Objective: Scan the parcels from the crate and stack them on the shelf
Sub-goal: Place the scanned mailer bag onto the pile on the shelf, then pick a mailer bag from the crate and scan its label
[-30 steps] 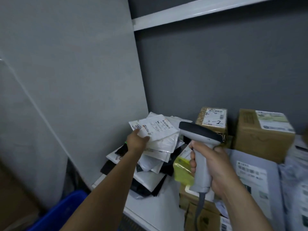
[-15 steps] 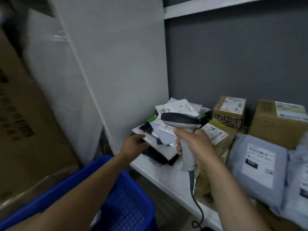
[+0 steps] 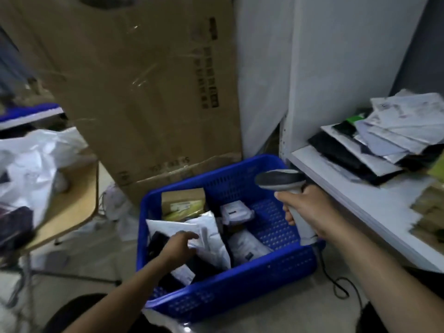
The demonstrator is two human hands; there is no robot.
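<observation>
The left hand (image 3: 179, 245) is reaching down into the blue crate (image 3: 240, 287) on the floor, its fingers lying on a white mailer (image 3: 211, 239) on top of the heap; its grip is too blurred to read, so I cannot tell whether it is pinching the mailer or only touching it. The right hand (image 3: 306, 206) is wrapping its grip tight around the handle of the scanner (image 3: 280, 180), holding it above the crate's right rim with the cable trailing to the floor. On the shelf (image 3: 355, 195) at right a pile of flat parcels (image 3: 389, 138) is lying stacked, so part of the job is looking done. Much is waiting, though: in the crate a cardboard box (image 3: 182, 201) is leaning at the far wall, a small white parcel (image 3: 236, 211) is sitting near the middle, another white bag (image 3: 247, 246) is lying beside the mailer, and dark packets are showing beneath it. The person is probably starting on the next parcel, with lifting, scanning and shelving all to come
</observation>
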